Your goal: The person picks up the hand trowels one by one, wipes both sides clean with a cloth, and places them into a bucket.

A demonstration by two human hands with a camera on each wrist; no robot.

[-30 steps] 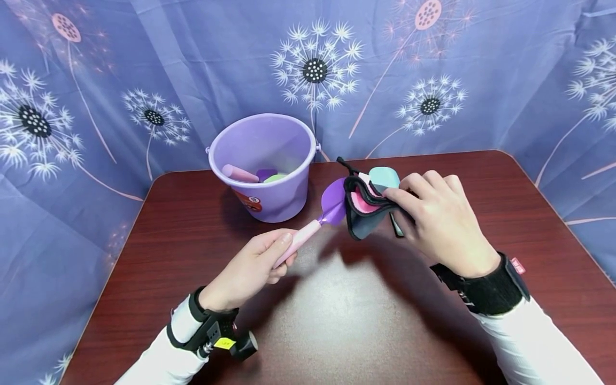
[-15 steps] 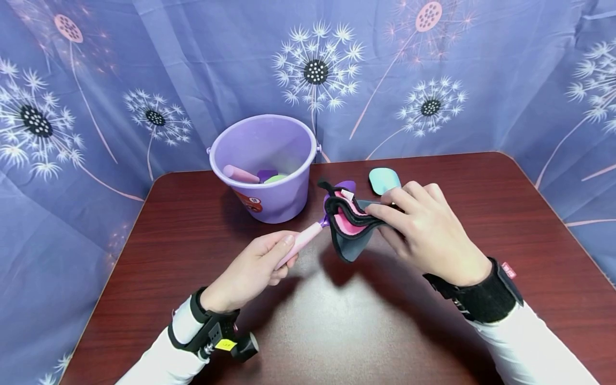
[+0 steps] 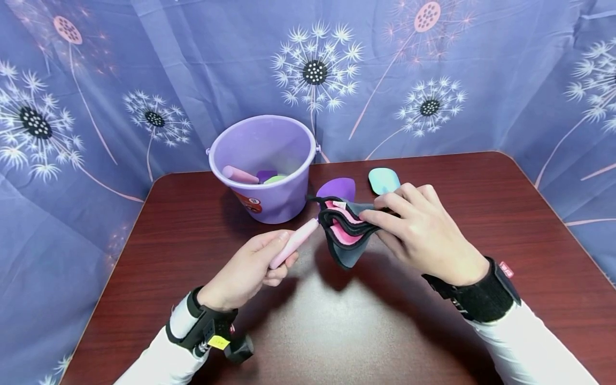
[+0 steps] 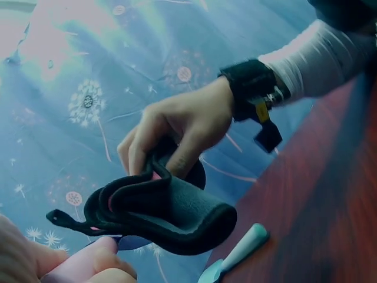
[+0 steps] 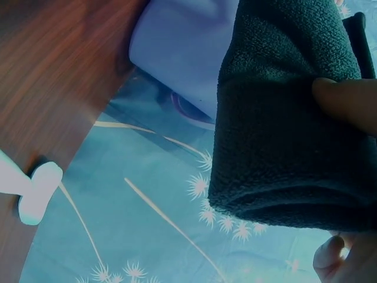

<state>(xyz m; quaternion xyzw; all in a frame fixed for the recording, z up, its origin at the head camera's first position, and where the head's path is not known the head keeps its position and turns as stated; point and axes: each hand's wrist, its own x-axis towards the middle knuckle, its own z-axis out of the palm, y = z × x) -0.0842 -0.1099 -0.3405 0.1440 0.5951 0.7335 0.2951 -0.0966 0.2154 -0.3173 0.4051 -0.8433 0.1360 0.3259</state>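
My left hand point(image 3: 243, 272) grips the pink handle of a toy shovel point(image 3: 337, 189) with a purple blade, tilted up and away to the right. My right hand point(image 3: 423, 235) pinches a folded cleaning cloth point(image 3: 351, 251), grey outside and pink inside, with black edging and a loop. The cloth overlaps the lower blade and the neck of the shovel, hiding where handle and blade meet. In the left wrist view, the cloth point(image 4: 177, 218) hangs just beyond the handle's end. The right wrist view shows its dark fuzzy side point(image 5: 277, 147) under my thumb.
A purple bucket point(image 3: 284, 202) stands at the back left, holding a pink handle point(image 3: 239, 174) and purple and green pieces. A light-blue toy shovel point(image 3: 383, 181) lies on the brown table point(image 3: 168, 235) behind my right hand. A flowered curtain point(image 3: 231, 53) hangs behind.
My right hand has moved the cloth left and down, from the blade toward the shovel's neck. The light-blue shovel's head is now less covered. My left hand stays nearly in place.
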